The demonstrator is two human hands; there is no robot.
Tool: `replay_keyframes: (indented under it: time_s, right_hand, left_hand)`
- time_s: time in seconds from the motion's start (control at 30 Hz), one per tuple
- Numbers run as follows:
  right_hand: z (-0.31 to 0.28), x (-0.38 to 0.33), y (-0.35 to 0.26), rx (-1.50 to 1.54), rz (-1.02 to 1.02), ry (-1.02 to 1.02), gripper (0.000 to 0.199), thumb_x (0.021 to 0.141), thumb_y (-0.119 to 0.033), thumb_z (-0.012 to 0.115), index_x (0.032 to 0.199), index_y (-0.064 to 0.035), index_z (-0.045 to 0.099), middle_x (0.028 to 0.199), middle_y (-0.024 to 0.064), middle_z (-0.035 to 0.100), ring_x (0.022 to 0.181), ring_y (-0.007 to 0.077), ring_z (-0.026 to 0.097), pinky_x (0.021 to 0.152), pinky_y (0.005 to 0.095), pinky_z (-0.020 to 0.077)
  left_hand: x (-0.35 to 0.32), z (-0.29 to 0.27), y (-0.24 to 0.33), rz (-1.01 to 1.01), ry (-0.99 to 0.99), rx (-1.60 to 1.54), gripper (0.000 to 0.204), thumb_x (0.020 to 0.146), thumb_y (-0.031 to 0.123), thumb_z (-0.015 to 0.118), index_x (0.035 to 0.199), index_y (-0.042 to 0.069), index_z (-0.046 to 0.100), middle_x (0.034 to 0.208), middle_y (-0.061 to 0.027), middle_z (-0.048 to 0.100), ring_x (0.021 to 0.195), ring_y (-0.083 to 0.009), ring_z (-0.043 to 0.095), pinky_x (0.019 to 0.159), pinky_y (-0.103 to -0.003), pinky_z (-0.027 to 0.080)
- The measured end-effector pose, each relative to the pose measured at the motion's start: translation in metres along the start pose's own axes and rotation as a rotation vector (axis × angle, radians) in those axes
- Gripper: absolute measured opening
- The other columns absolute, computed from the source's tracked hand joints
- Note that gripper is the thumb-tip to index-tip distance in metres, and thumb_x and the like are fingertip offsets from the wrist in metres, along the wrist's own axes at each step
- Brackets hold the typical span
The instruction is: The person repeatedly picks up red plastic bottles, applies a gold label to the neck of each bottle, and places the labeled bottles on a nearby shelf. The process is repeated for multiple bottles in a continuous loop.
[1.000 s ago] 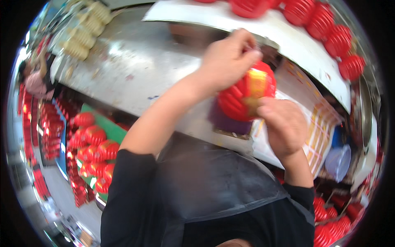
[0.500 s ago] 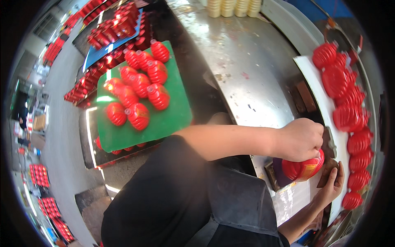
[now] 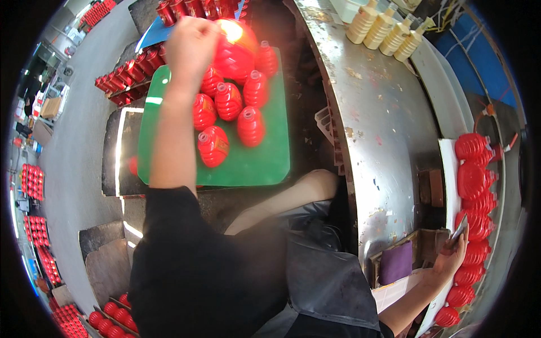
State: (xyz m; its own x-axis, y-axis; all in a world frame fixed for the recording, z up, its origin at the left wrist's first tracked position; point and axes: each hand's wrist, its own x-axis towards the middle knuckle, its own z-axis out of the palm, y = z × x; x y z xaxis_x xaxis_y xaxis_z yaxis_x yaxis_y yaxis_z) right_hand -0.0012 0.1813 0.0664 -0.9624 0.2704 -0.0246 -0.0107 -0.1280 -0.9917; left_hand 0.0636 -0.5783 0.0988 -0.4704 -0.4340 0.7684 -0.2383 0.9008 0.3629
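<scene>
My left hand [image 3: 190, 44] reaches far out to the left and grips a ribbed red bottle [image 3: 234, 49] with a yellow label, over the far end of a green tray [image 3: 265, 166]. Several more red bottles [image 3: 225, 110] lie on that tray. My right hand [image 3: 451, 260] rests at the lower right beside a row of unlabelled red bottles [image 3: 472, 183] on a white strip. It pinches a thin flat piece [image 3: 459, 231] between its fingers. What that piece is cannot be made out.
A curved metal worktable [image 3: 389, 107] runs between the two hands, with cream bottles [image 3: 383, 25] at its far end. A purple pad [image 3: 394, 262] in a wooden frame sits near my right hand. Crates of red bottles [image 3: 34, 180] stand on the floor to the left.
My left hand has carried the labelled red bottle from the pad on the worktable out over the green tray. The view has swung left. My right hand stays near the row of bottles.
</scene>
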Motion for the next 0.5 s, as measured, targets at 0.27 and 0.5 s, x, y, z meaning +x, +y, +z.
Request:
replay_keyframes:
  time_s: [0.27,0.5]
  right_hand:
    - [-0.078,0.043,-0.003,0.169,0.149,-0.023,0.032,0.108,-0.021,0.058,0.137,-0.0111,0.068,0.107,0.0042,0.078,0.077,0.0126,0.07,0.065,0.0271,0.056]
    - [-0.074,0.009,-0.031,0.264,0.112,-0.019,0.037,0.106,-0.015,0.059,0.142,-0.0052,0.062,0.134,0.0071,0.071,0.124,0.0224,0.067,0.111,0.0424,0.052]
  left_hand:
    - [0.05,0.043,-0.21,-0.168,0.077,0.507,0.039,0.094,0.049,0.068,0.104,0.014,0.083,0.105,-0.0182,0.076,0.1,-0.037,0.072,0.09,-0.047,0.056]
    - [0.027,0.117,-0.314,-0.24,-0.146,0.421,0.042,0.1,0.047,0.056,0.115,0.015,0.078,0.118,-0.0166,0.073,0.107,-0.0417,0.068,0.088,-0.054,0.054]
